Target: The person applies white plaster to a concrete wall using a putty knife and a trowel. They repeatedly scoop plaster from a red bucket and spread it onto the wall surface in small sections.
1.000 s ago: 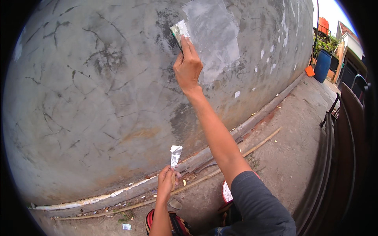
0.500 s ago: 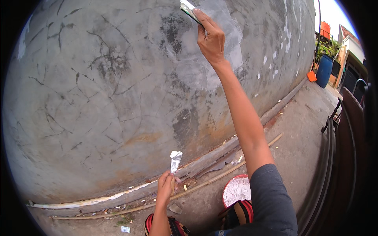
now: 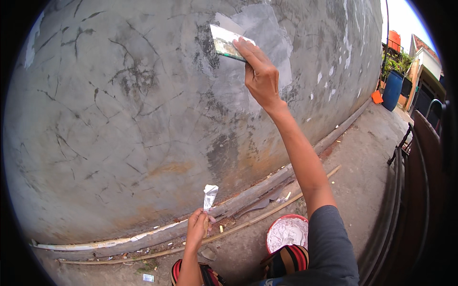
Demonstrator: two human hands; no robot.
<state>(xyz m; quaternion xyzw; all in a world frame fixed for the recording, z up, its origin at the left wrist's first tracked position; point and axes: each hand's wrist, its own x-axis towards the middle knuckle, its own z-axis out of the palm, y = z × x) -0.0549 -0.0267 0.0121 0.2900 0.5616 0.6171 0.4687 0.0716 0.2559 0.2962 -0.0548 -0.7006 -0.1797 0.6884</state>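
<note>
One flat, rectangular plate (image 3: 224,41) (white-smeared) in right hand (image 3: 262,78).

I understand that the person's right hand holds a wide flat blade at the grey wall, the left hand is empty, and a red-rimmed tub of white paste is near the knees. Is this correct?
Not quite: the left hand is not empty. The head view shows it holding a small scraper, blade upward. The rest stands.
</note>
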